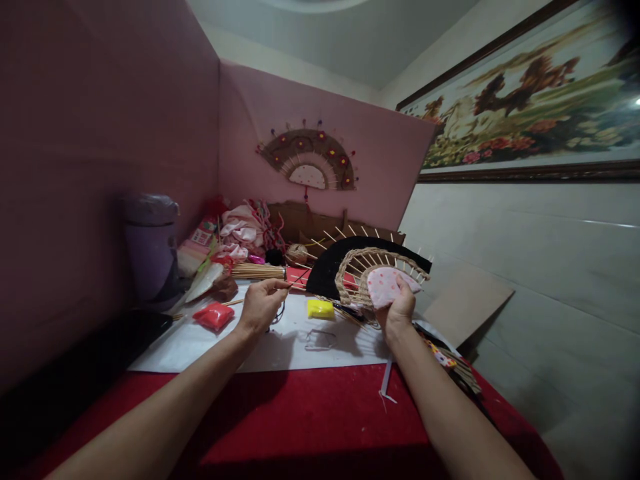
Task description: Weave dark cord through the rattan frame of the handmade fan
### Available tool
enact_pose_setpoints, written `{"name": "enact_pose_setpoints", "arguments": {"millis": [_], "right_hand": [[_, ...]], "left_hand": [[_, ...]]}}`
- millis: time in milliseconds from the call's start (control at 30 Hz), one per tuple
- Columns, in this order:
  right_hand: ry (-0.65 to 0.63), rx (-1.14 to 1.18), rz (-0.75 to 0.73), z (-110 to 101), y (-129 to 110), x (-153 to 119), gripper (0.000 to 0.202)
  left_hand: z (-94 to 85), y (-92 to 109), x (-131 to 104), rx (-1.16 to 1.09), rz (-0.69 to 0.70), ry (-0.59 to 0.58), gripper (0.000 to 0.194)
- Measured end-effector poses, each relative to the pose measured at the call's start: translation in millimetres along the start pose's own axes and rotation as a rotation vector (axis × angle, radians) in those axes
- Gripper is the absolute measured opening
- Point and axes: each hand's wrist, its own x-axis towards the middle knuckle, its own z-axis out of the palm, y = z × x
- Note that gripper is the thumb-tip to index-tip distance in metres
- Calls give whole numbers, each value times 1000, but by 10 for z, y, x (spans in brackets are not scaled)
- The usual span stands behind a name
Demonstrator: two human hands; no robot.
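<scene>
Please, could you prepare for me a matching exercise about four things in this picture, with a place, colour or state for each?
1. right hand
2. yellow packet
3. brown fan
4. tall container

A. purple
B. against the pink panel
C. gripping the black-banded fan
D. on the white sheet

Pairs: 1-C, 2-D, 3-B, 4-A

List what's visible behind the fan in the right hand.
Behind the fan: brown cardboard, with the pink panel farther back. Something red shows past the fan's left edge. Whatever sits directly behind its black band is covered.
</scene>
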Motion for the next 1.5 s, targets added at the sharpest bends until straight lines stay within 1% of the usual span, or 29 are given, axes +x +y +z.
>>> {"name": "enact_pose_setpoints", "arguments": {"millis": [300,367,467,533,600,667,733,833,933,1033,1167,1400,1500], "right_hand": [[27,11,9,48,-24,-55,21],[27,9,15,45,-25,-54,20],[22,11,14,36,-20,-46,20],[22,10,5,34,-15,-44,20],[25,9,1,36,-14,-47,21],[25,6,6,38,-15,-51,20],[25,0,10,36,-15,-50,20],[25,-12,3,27,-10,-37,22],[29,-18,-13,19,-3,-20,22],[7,-22,-13,18,-1,-13,23],[18,-27,-20,29,-7,-26,24],[35,-36,-46,49,-15,-52,25],[44,-48,-65,45,-9,-52,25]], "left_hand": [[15,5,-5,-22,17,-10,24],[25,14,-18,-46,7,-35,24],[45,35,-44,-98,3,-114,22],[58,64,-65,-135,-33,-168,19],[65,100,-85,-175,-105,-203,18],[65,130,-95,-207,-161,-217,19],[57,138,-91,-212,-163,-215,21],[39,105,-62,-165,-119,-170,22],[25,53,-37,-79,-4,-98,20],[18,32,-41,119,123,-26,18],[6,68,-80,376,203,59,20],[-5,170,-172,673,300,123,18],[8,177,-198,700,372,75,18]]}}
